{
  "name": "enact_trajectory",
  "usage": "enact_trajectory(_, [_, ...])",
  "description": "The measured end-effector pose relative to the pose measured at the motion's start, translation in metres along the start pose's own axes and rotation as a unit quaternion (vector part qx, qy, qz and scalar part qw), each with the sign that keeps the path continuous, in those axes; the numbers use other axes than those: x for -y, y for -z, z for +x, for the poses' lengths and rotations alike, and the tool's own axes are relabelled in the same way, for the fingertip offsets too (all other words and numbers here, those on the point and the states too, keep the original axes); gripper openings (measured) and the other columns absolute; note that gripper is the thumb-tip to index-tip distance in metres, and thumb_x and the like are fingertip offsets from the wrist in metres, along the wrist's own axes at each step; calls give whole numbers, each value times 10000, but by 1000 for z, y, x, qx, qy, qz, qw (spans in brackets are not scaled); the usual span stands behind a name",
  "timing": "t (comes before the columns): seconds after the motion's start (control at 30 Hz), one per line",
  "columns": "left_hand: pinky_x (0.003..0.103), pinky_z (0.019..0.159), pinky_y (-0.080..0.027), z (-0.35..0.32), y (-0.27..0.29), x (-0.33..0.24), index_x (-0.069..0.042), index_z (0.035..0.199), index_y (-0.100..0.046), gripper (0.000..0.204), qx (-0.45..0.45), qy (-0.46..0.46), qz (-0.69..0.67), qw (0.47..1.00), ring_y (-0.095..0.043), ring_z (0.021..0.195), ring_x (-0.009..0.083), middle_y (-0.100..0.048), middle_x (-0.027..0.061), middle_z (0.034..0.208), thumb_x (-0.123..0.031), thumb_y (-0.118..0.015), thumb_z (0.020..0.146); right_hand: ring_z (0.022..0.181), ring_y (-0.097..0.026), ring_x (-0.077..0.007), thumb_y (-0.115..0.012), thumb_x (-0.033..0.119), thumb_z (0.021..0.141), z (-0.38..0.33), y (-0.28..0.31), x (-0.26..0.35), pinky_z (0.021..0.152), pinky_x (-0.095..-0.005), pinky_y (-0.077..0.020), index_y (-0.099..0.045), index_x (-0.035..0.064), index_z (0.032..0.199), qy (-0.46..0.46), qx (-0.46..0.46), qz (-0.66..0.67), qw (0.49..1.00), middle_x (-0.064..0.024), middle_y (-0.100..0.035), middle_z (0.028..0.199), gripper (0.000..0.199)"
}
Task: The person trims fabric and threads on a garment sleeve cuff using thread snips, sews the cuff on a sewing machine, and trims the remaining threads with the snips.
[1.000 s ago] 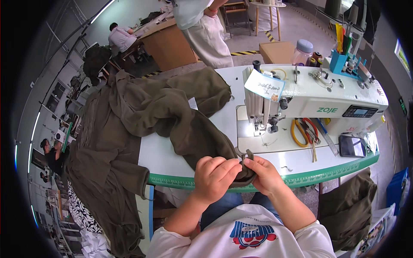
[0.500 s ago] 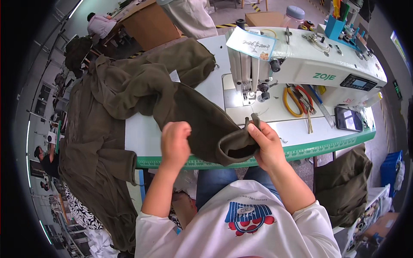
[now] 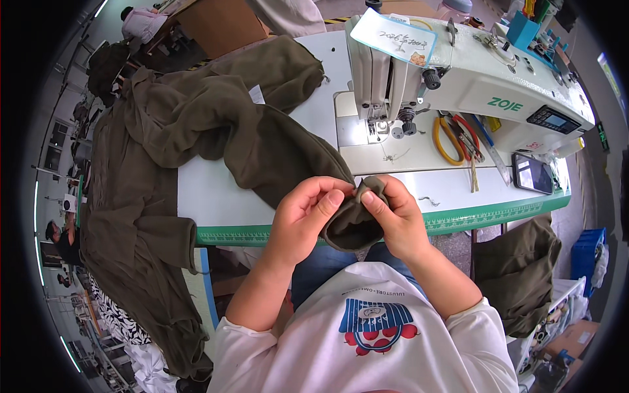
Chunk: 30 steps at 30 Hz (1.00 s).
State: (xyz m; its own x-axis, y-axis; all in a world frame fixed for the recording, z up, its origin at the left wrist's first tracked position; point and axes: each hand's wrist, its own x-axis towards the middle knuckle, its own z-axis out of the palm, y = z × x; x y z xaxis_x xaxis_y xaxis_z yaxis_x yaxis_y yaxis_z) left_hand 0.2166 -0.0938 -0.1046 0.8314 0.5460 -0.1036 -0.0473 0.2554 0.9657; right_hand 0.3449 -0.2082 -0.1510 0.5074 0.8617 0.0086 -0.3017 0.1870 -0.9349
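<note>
A dark olive garment [image 3: 196, 118] stretches across the left part of the table. One of its tubes, probably a sleeve, comes toward me and ends in a round opening [image 3: 347, 229] at the front edge. My left hand [image 3: 303, 219] pinches the opening's rim from the left, thumb against fingers. From the right, my right hand [image 3: 401, 219] grips a folded bit of the same rim between thumb and fingers. Both hands almost meet there, in front of the needle area of a white sewing machine [image 3: 481, 98].
Yellow-handled pliers [image 3: 447, 141], red-handled scissors [image 3: 468, 134] and a phone [image 3: 532, 173] lie right of the needle. A green measuring strip [image 3: 452, 223] runs along the front edge. More olive cloth [image 3: 517, 275] hangs at the right, near a blue bin [image 3: 588, 255]. Other people work at the far left.
My left hand has come right and down to the opening and taken hold of its rim. The opening has shifted slightly left, still in my right hand. The view has tilted a little.
</note>
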Motion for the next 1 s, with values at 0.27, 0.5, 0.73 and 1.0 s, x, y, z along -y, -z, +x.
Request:
enact_trajectory(0.27, [204, 762, -428, 6, 5, 14, 1, 1045, -609, 171, 1, 2, -17, 1000, -523, 832, 58, -611, 12, 990, -124, -625, 930, 917, -540, -77, -589, 149, 968, -1, 1, -3, 842, -240, -450, -597, 8, 1095, -9, 12, 20, 1000, -12, -607, 996, 190])
enact_trajectory(0.5, [206, 646, -353, 6, 5, 14, -32, 1016, -582, 178, -68, -77, -142, 985, -412, 740, 43, -574, 37, 993, -201, -542, 975, 930, -549, -72, -564, 179, 985, -1, 4, -5, 855, -237, -457, -573, 32, 1122, -16, 0, 94, 995, -1, -607, 1010, 200])
enact_trajectory(0.73, [252, 825, -468, -2, -4, 12, 2, 1108, -517, 202, -60, -220, 201, 953, -602, 923, 137, -628, 119, 1060, -82, -585, 938, 928, -550, -68, -572, 171, 980, 3, -2, -4, 853, -232, -457, -567, 28, 1135, -25, -16, 80, 996, -1, -614, 1013, 211])
enact_trajectory(1.0, [286, 864, -485, -3, 11, -7, 24, 1110, -541, 182, -58, -223, 292, 928, -648, 945, 188, -653, 116, 1021, 37, -450, 953, 932, -545, -68, -601, 119, 955, 3, 8, 8, 840, -236, -449, -582, -14, 1104, -55, 69, 31, 996, -18, -626, 985, 200])
